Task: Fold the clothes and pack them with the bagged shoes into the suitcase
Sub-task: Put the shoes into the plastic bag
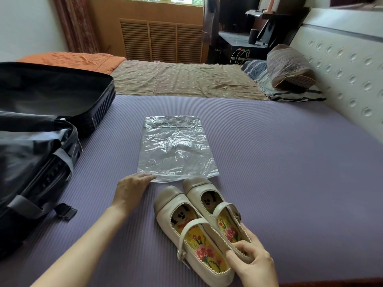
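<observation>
Purple ribbed mat (269,162) covers the near bed. At left an open black fabric suitcase (41,121) is cut off by the frame edge, its inside too dark to read. A crinkled clear plastic bag (176,148) lies flat mid-mat. The left hand (130,191), fingers straight, touches the bag's near corner. The right hand (252,259) pinches the heels of two cream strapped shoes (199,224) with embroidered insoles, toes at the bag's near edge.

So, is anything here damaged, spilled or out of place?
Nothing stands out. The bag lies flat, only crinkled; the right hand holds the shoes side by side; the left hand touches the bag's near edge; the suitcase lies open.
</observation>
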`<state>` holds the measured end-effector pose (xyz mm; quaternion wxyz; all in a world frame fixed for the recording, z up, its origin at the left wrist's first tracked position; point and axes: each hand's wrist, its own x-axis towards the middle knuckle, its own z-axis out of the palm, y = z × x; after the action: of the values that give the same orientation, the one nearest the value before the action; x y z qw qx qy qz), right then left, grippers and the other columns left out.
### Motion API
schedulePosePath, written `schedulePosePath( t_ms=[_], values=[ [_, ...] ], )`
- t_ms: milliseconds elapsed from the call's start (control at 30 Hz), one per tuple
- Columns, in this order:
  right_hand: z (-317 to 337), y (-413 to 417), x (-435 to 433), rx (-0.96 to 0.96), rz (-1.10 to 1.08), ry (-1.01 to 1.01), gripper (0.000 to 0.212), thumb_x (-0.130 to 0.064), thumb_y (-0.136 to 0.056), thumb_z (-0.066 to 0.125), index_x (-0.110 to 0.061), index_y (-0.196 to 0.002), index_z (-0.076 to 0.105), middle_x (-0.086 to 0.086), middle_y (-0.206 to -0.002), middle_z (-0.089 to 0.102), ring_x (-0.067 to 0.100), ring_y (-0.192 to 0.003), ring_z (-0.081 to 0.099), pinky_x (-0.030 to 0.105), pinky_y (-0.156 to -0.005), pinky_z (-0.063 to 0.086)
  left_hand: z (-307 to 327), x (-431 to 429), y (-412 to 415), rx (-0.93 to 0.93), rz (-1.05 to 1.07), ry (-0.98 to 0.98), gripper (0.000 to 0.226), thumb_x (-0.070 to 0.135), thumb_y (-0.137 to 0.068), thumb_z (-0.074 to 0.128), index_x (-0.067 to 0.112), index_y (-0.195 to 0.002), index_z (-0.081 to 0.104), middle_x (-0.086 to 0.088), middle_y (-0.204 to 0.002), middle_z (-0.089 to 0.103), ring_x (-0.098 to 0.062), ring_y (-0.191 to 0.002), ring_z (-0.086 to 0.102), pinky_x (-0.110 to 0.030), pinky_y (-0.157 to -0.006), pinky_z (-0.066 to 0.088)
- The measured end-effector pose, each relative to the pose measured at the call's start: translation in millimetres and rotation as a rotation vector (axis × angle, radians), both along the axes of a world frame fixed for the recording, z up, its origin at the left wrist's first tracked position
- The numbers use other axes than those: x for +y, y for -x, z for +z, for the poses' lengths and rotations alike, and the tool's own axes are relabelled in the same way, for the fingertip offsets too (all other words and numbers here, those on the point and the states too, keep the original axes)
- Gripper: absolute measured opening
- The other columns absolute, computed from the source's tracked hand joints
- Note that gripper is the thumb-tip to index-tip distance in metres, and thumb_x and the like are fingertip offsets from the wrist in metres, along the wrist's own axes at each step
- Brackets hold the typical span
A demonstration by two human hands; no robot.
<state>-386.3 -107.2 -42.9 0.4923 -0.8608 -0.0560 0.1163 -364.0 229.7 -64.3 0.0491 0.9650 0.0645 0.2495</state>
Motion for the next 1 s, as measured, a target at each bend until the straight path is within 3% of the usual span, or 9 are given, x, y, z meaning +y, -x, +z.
schedulePosePath(
  t_ms=[133, 233, 333, 433, 533, 667, 800, 1000],
  values=[
    [0.6, -0.1, 0.0, -0.002, 0.000, -0.002, 0.018, -0.019, -0.067, 0.081, -0.034, -0.063, 0.071, -0.024, -0.131, 0.052, -0.010, -0.098, 0.057, 0.002, -0.073, 0.040, -0.9, -5.0, -2.1, -0.068, 0.088, 0.176, 0.017, 0.018, -0.072, 0.081, 0.026, -0.087, 0.077, 0.004, -0.079, 0.074, -0.019, -0.069, 0.071, -0.029, -0.052, 0.053],
    [1.4, -0.1, 0.4, 0.004, 0.001, 0.006, 0.020, -0.018, -0.067, 0.081, -0.034, -0.063, 0.071, -0.025, -0.130, 0.052, -0.011, -0.096, 0.056, -0.004, -0.071, 0.037, -0.3, -5.8, -3.7, -0.046, 0.157, 0.286, 0.011, 0.021, -0.082, 0.072, 0.026, -0.091, 0.076, -0.001, -0.084, 0.073, -0.026, -0.077, 0.070, -0.034, -0.060, 0.052],
    [1.3, 0.0, 0.4, -0.002, 0.000, 0.006, 0.018, -0.019, -0.067, 0.081, -0.034, -0.063, 0.071, -0.025, -0.131, 0.051, -0.010, -0.099, 0.056, -0.003, -0.073, 0.037, -0.5, -5.9, -7.1, -0.035, 0.223, 0.415, 0.014, 0.022, -0.087, 0.067, 0.026, -0.097, 0.075, -0.001, -0.100, 0.073, -0.027, -0.093, 0.068, -0.037, -0.071, 0.050],
    [2.0, 0.1, 0.4, -0.002, 0.005, 0.001, 0.018, -0.019, -0.067, 0.081, -0.033, -0.064, 0.071, -0.024, -0.132, 0.051, -0.009, -0.101, 0.055, 0.011, -0.081, 0.039, -1.6, -7.5, -10.2, -0.047, 0.223, 0.441, 0.020, 0.016, -0.085, 0.068, 0.028, -0.100, 0.073, 0.003, -0.102, 0.071, -0.024, -0.099, 0.065, -0.037, -0.074, 0.050],
    [3.4, 0.0, 1.2, 0.002, 0.001, -0.005, 0.019, -0.018, -0.067, 0.081, -0.034, -0.064, 0.071, -0.023, -0.132, 0.051, -0.012, -0.100, 0.053, 0.001, -0.076, 0.038, -5.0, -6.8, -11.1, -0.043, 0.188, 0.499, 0.032, 0.008, -0.081, 0.070, 0.025, -0.109, 0.071, 0.004, -0.106, 0.067, -0.021, -0.105, 0.061, -0.038, -0.078, 0.050],
    [5.8, 2.2, 1.8, 0.007, -0.025, -0.044, 0.021, -0.015, -0.066, 0.082, -0.033, -0.061, 0.072, -0.021, -0.130, 0.054, -0.021, -0.095, 0.053, -0.006, -0.071, 0.036, -9.0, -6.1, -11.7, -0.059, 0.052, 0.542, 0.053, -0.007, -0.076, 0.070, 0.019, -0.121, 0.064, -0.002, -0.107, 0.061, -0.026, -0.096, 0.061, -0.037, -0.078, 0.053],
    [15.5, 6.7, -1.0, 0.037, -0.039, -0.116, 0.022, -0.008, -0.065, 0.082, -0.026, -0.056, 0.073, -0.019, -0.124, 0.059, -0.025, -0.089, 0.053, -0.008, -0.069, 0.034, -4.7, -8.1, -11.3, -0.085, 0.029, 0.528, 0.056, -0.007, -0.076, 0.070, 0.019, -0.125, 0.061, 0.002, -0.108, 0.057, -0.020, -0.070, 0.059, -0.032, -0.074, 0.053],
    [25.4, 14.1, -10.7, 0.051, -0.022, -0.195, 0.021, 0.000, -0.065, 0.078, -0.019, -0.057, 0.075, -0.025, -0.109, 0.066, -0.015, -0.093, 0.060, 0.000, -0.081, 0.043, -2.3, -8.1, -10.6, -0.109, -0.050, 0.490, 0.058, -0.012, -0.074, 0.070, 0.015, -0.125, 0.061, -0.005, -0.109, 0.058, -0.016, -0.086, 0.057, -0.029, -0.078, 0.053]
  ],
)
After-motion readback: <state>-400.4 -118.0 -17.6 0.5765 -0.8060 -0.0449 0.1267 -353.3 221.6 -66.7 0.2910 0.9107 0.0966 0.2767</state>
